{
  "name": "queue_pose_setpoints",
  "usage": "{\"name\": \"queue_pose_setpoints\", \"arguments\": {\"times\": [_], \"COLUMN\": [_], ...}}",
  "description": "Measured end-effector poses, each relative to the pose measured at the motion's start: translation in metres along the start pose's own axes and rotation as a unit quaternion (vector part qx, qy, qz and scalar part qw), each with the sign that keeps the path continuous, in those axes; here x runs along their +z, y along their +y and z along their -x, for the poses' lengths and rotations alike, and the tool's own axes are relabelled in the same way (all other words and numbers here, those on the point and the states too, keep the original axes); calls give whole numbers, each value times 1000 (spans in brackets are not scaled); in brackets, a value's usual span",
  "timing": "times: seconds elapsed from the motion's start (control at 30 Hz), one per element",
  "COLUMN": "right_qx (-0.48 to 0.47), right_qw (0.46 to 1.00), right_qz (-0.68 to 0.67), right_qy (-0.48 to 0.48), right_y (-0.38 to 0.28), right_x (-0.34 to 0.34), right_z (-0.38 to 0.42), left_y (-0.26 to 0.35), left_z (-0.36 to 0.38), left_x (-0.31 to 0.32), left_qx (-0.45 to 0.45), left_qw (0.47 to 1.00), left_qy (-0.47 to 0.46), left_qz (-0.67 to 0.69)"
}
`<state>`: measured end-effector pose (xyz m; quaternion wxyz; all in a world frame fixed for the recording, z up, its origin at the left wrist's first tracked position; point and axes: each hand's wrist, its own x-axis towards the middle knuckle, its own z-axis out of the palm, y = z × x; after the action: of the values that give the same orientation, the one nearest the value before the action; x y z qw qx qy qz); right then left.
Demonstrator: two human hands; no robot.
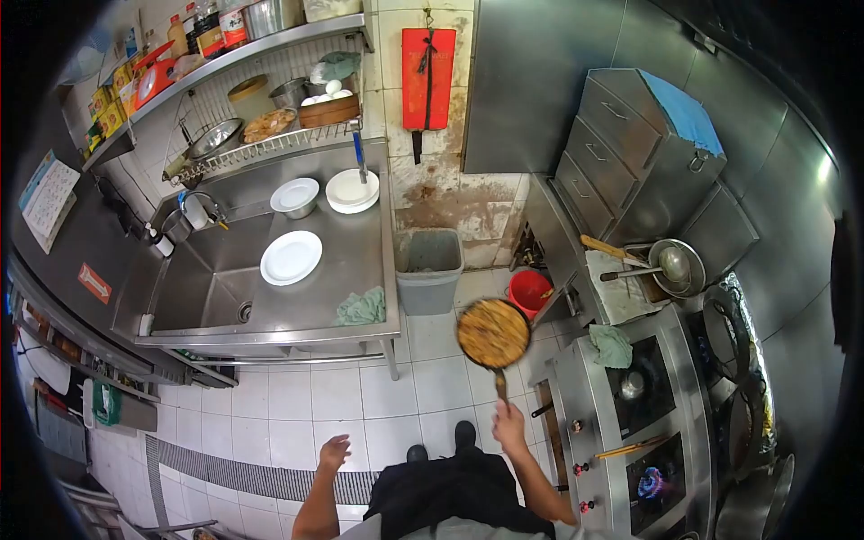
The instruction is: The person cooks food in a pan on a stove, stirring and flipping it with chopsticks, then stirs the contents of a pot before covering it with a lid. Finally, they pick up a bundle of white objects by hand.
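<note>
My right hand [508,427] is wrapped round the handle of a round black pan [462,346], held over the floor between the sink counter and the stove. A browned, yellow-orange food [493,333] fills the pan, slightly blurred. My left hand [335,452] is in the air over the floor tiles, its fingers apart and nothing in it. White plates [291,257] lie on the steel sink counter [351,243]. On the stove [585,387], a blue flame [652,483] burns at the near burner, with chopsticks [633,447] lying just beyond it.
A grey bin [430,279] stands right of the counter, near a red bucket [529,292]. Green cloths lie on the counter [362,307] and stove edge [611,346]. Beyond the stove is a metal bowl [688,261] with ladles. A floor drain grate [261,472] crosses the tiles.
</note>
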<state>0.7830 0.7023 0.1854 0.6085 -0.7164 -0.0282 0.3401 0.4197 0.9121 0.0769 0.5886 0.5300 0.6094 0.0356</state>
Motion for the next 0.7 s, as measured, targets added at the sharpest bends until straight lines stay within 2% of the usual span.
{"name": "queue_pose_setpoints", "arguments": {"times": [0.1, 0.13, 0.2, 0.3, 0.37, 0.4, 0.43, 0.47, 0.5, 0.53, 0.57, 0.6, 0.67, 0.7], "right_qx": [-106, -203, -287, -431, -544, -597, -545, -493, -498, -366, -221, -201, -166, -162], "right_qw": [990, 971, 942, 890, 830, 793, 829, 860, 856, 914, 944, 949, 951, 957], "right_qz": [59, 105, 157, 144, 123, 123, 119, 114, 113, 67, 19, 10, 10, 17], "right_qy": [-74, -67, -69, -45, -22, -8, -41, -74, -80, -164, -243, -243, -261, -241], "right_y": [-39, -57, -144, -253, -316, -345, -368, -386, -399, -410, -417, -406, -363, -334], "right_x": [39, 51, 70, 98, 117, 126, 136, 145, 145, 142, 141, 138, 123, 116], "right_z": [-76, -102, -111, -137, -170, -184, -206, -225, -224, -215, -208, -201, -195, -190], "left_y": [-52, -68, -96, -138, -198, -203, -206, -207, -204, -202, -202, -200, -174, -126], "left_z": [19, 33, 64, 85, 90, 94, 100, 100, 96, 91, 88, 86, 101, 123], "left_x": [-3, 1, 14, 47, 74, 96, 113, 122, 134, 146, 152, 159, 163, 161], "left_qx": [22, 6, -10, -162, -38, -26, -12, 20, 23, 21, 17, 13, -9, -22], "left_qw": [994, 993, 990, 980, 995, 976, 942, 976, 974, 972, 971, 969, 989, 995], "left_qy": [77, 100, 128, 109, 43, 57, 71, 45, 49, 35, 21, 6, 27, 36], "left_qz": [68, 64, 65, 37, 80, 207, 327, 213, 220, 231, 239, 246, 145, 94]}}
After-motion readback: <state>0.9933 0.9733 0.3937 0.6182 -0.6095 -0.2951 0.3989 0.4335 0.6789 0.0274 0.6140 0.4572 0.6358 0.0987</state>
